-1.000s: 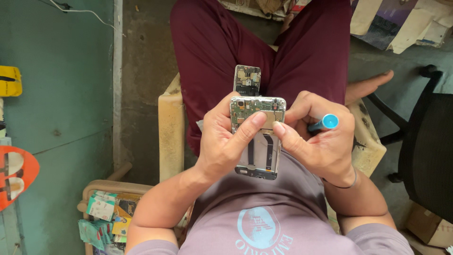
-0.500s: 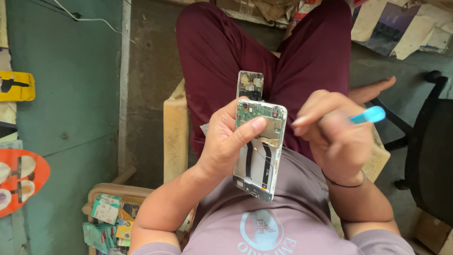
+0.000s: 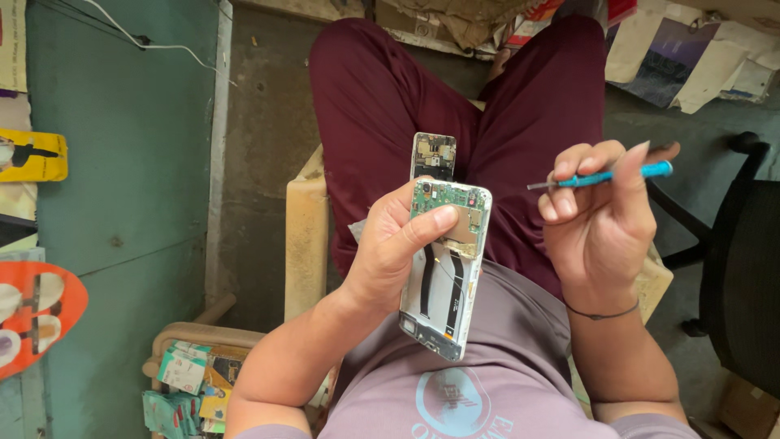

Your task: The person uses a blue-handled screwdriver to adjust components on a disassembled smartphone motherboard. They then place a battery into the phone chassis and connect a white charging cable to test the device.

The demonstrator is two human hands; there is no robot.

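Observation:
My left hand point(image 3: 400, 254) grips an opened white smartphone point(image 3: 448, 286) with its back cover off, showing a green circuit board at the top and black flex cables below. My thumb presses on the gold shield near the board. A second small circuit piece point(image 3: 434, 156) sticks up just above the phone, resting against my maroon trousers. My right hand point(image 3: 601, 223) is raised to the right of the phone and holds a thin blue-handled screwdriver point(image 3: 605, 176), its metal tip pointing left, clear of the phone.
I sit on a cream plastic chair point(image 3: 307, 236). A green wall point(image 3: 122, 203) is at the left with stickers. A stool with small packets point(image 3: 191, 382) stands at the lower left. A black office chair point(image 3: 743, 268) is at the right. Cardboard and papers point(image 3: 691, 57) lie on the floor ahead.
My right hand has lifted away from the phone and swung right with the screwdriver. The left hand tilted the phone slightly and kept hold of it.

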